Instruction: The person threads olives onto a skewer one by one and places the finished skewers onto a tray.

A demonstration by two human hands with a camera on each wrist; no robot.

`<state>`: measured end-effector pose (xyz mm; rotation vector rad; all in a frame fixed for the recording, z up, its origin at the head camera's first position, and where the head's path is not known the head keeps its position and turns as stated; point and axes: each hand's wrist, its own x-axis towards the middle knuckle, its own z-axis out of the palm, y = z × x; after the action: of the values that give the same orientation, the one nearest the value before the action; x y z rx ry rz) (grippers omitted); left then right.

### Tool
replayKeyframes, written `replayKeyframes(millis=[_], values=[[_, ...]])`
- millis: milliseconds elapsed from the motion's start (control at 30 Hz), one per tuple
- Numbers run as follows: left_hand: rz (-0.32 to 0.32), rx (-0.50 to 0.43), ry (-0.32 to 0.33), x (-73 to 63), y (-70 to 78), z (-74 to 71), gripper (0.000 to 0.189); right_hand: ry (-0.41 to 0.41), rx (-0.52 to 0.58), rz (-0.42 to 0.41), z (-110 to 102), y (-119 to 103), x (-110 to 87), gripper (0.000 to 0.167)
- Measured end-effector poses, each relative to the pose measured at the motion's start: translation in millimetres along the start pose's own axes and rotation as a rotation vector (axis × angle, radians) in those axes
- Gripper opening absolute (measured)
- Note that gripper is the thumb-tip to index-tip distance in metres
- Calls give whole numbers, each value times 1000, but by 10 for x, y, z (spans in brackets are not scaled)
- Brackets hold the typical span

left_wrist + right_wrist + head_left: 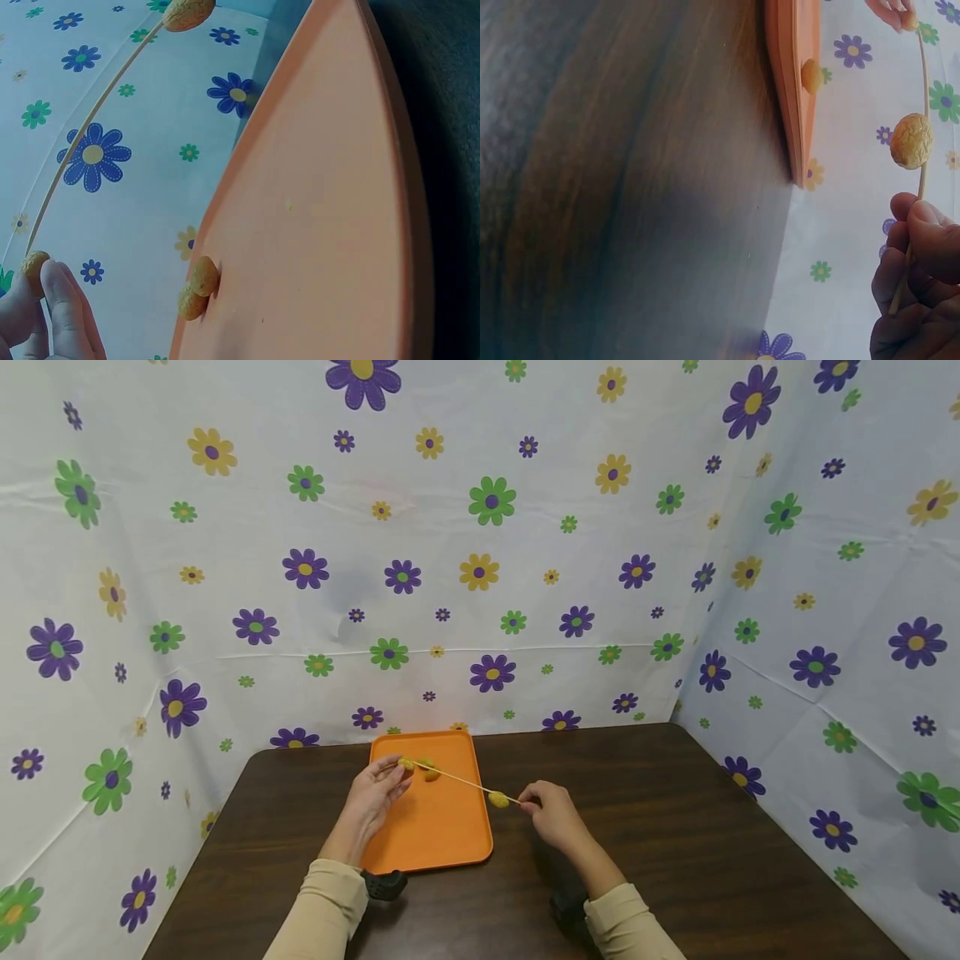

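Observation:
A thin wooden skewer (pixel 457 778) runs between the two hands, slightly bowed, above an orange tray (pixel 431 835). Near its right end, one yellow, wrinkled oval piece (pixel 911 141), like a small fruit or potato, is threaded on it. My right hand (pixel 553 812) pinches the skewer just behind that piece, and the stick's tail crosses the curled fingers in the right wrist view. At the other end my left hand (pixel 375 792) pinches a second such piece (pixel 35 271) between thumb and fingers, at the skewer's tip. Two more yellow pieces (pixel 205 277) lie together on the tray.
The tray lies on a dark brown wooden table (pixel 622 777), towards its back edge. White cloth with printed flowers (pixel 480 572) stands behind the table and along both sides. Black wrist devices (pixel 385 885) sit below both hands.

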<state>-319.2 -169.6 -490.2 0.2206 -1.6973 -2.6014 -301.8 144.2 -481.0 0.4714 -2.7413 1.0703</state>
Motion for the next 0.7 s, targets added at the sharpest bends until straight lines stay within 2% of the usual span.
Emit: replayKeyframes(millis=[233, 500, 700], values=[[4, -5, 5, 1, -24, -9, 36, 11, -5, 13, 12, 14, -15, 12], [1, -36, 13, -9, -62, -11, 36, 25, -21, -36, 42, 44, -17, 10], [10, -82, 46, -12, -52, 5, 25, 37, -17, -39, 55, 39, 7, 12]])
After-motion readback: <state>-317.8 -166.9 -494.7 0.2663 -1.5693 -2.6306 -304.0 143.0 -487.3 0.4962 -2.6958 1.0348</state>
